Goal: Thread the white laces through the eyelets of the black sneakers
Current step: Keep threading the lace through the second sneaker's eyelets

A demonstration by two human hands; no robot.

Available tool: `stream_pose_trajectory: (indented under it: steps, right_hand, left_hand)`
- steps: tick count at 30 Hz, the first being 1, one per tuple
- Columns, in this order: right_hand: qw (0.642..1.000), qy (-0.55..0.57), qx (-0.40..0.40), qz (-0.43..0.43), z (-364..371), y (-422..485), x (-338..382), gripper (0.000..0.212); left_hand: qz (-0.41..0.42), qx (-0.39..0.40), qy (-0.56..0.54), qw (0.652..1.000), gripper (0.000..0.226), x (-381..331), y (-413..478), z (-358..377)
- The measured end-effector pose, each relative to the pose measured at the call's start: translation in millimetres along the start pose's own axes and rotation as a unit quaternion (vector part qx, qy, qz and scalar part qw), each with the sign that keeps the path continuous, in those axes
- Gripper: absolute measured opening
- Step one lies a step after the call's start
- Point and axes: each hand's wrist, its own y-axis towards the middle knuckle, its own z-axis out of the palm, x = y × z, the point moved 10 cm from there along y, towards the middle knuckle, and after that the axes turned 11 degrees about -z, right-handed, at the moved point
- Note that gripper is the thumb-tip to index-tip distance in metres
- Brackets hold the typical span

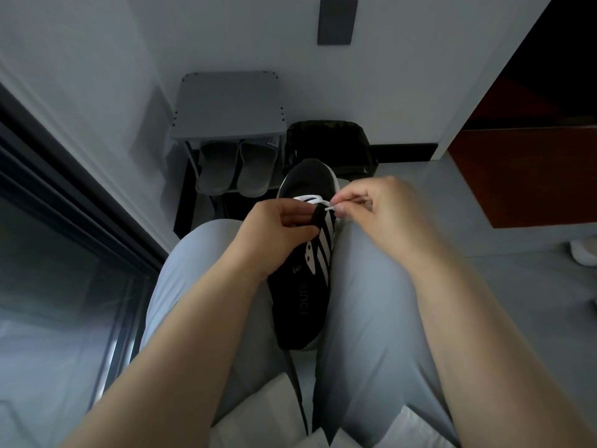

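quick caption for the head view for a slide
Seated person's left hand grips a black sneaker while the right hand pinches the white lace by its tip.

Sneaker (307, 279) — matt black cloth; trousers (371, 302) — smooth cloth.

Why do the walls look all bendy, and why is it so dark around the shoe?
In the head view, the wide-angle lens curves the door frame and stretches the forearms at the bottom. Also in the head view, the light is dim and bluish, so the black sneaker loses detail, while the white lace pinched by the right hand stands out brightly.
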Motion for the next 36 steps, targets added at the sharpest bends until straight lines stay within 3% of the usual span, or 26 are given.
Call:
stream_pose_trajectory:
  steps: [6, 17, 25, 32, 36]
  right_hand:
    - [0.997, -0.076, 0.021, -0.009, 10.4, 5.8, 8.5, 0.009]
    - [0.965, -0.256, 0.056, -0.035, 21.7, 1.7, 33.8, 0.017]
    - [0.962, -0.268, 0.048, -0.036, 26.8, 1.0, 37.3, 0.011]
    - [0.994, -0.094, -0.029, 0.054, 15.9, -1.7, 20.2, 0.012]
    - [0.984, -0.172, -0.009, 0.035, 18.1, -5.1, 26.7, 0.016]
  left_hand:
    - [-0.035, 0.042, -0.099, 0.994, 0.035, 7.3, 1.5, 1.9]
    - [-0.057, 0.001, -0.106, 0.993, 0.029, 13.8, -0.8, -7.0]
    - [-0.058, -0.017, -0.105, 0.993, 0.027, 14.9, -5.0, -10.5]
    - [-0.047, -0.02, -0.123, 0.991, 0.028, 12.7, -9.2, -12.9]
    - [-0.049, -0.021, -0.123, 0.991, 0.028, 14.3, -10.0, -12.2]
